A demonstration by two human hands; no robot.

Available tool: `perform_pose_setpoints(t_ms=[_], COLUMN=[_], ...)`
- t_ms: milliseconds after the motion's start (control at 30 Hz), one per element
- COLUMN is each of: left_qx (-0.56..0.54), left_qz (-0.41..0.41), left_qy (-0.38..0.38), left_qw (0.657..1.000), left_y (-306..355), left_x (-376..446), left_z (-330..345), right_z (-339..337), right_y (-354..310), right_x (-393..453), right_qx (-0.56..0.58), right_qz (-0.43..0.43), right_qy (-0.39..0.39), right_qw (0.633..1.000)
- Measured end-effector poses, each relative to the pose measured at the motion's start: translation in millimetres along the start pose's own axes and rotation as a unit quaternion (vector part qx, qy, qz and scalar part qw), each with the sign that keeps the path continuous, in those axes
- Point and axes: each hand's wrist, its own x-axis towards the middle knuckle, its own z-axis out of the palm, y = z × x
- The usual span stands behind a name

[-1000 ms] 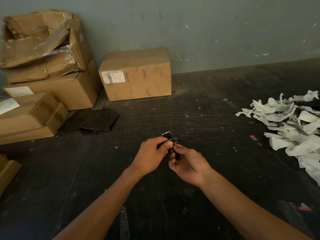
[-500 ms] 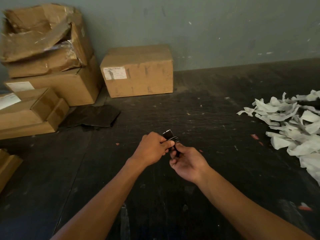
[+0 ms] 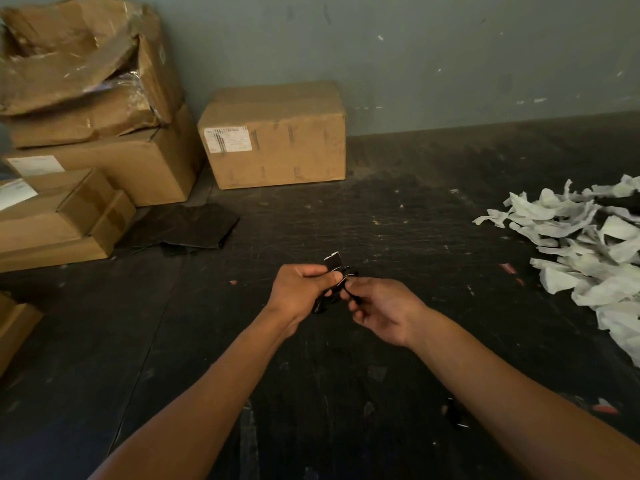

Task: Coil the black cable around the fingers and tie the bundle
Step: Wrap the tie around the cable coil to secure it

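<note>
Head view, above a dark scuffed floor [image 3: 398, 216]: two bare forearms reaching forward, hands meeting near the middle of the frame. Left hand [image 3: 301, 292] curled into a fist around a small black cable [image 3: 334, 285] bundle, thumb pressed across the top of it. Right hand [image 3: 384, 308] just beside, fingertips [image 3: 349, 284] pinching a strand at the bundle's right edge, palm turned partly upward. Bundle held in the air between both hands, clear of the floor; a short dark tab with a pale edge sticking up above the left thumb, a bit of black hanging below the fist. How many loops, and whether a knot exists, too small and dark to tell.

Beyond the hands, against a grey-green wall [image 3: 450, 57]: a closed cardboard box [image 3: 277, 133] with a white label on its front. Further left, a stack of boxes [image 3: 86, 133], the top one torn and crumpled open, flatter cartons in front of it. Between the stack and the hands, flat on the floor, a dark sheet [image 3: 183, 226]. Far right, well apart from the hands, a heap of white paper scraps [image 3: 588, 244]. Scattered small flecks, some reddish, across the floor.
</note>
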Motion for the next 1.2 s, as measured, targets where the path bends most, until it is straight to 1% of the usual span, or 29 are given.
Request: perform_pose_setpoints(t_ms=[67,167,233,333,400,433,467,533,600,700,867,900,967,1033,1133,1200], left_qx=[0.002,0.012,0.016,0.023,0.032,0.038,0.046,0.066,0.079,0.104,0.220,0.245,0.288,0.307,0.330,0.346], left_qz=[-0.003,-0.008,-0.014,-0.020,-0.024,-0.026,-0.027,-0.031,-0.036,-0.023,0.035,0.049,0.075,0.087,0.087,0.089], left_qy=[0.020,0.034,0.033,0.027,0.012,0.003,-0.007,-0.022,-0.040,-0.079,-0.113,-0.121,-0.133,-0.146,-0.172,-0.185], left_qw=[1.000,0.999,0.999,0.999,0.999,0.999,0.999,0.997,0.995,0.991,0.968,0.961,0.945,0.936,0.924,0.916], left_y=[-2,-5,-6,-8,-8,-9,-10,-9,-9,-11,-12,-12,-10,-8,-8,-10], left_x=[1,3,3,5,4,4,3,3,2,0,0,-1,-1,-1,-1,0], left_z=[-1,-3,-4,-5,-7,-8,-9,-9,-8,-8,-7,-7,-8,-8,-9,-9], right_z=[-1,0,-1,-5,-8,-10,-11,-13,-15,-18,-19,-18,-19,-20,-21,-23], right_y=[-1,1,3,7,9,10,11,12,12,11,2,1,0,-1,0,3], right_x=[-1,-3,-4,-3,-4,-5,-5,-4,-3,-3,-7,-7,-7,-5,-2,-1], right_qx=[-0.068,-0.139,-0.196,-0.244,-0.290,-0.326,-0.371,-0.455,-0.504,-0.548,-0.614,-0.621,-0.614,-0.600,-0.569,-0.555], right_qz=[-0.046,-0.152,-0.215,-0.262,-0.291,-0.308,-0.331,-0.385,-0.419,-0.451,-0.459,-0.458,-0.454,-0.435,-0.389,-0.367], right_qy=[0.022,0.039,0.027,0.004,-0.008,-0.010,-0.007,0.009,0.021,0.028,0.059,0.061,0.056,0.038,0.006,0.003], right_qw=[0.996,0.978,0.957,0.934,0.912,0.894,0.868,0.803,0.755,0.704,0.639,0.633,0.643,0.671,0.724,0.747])
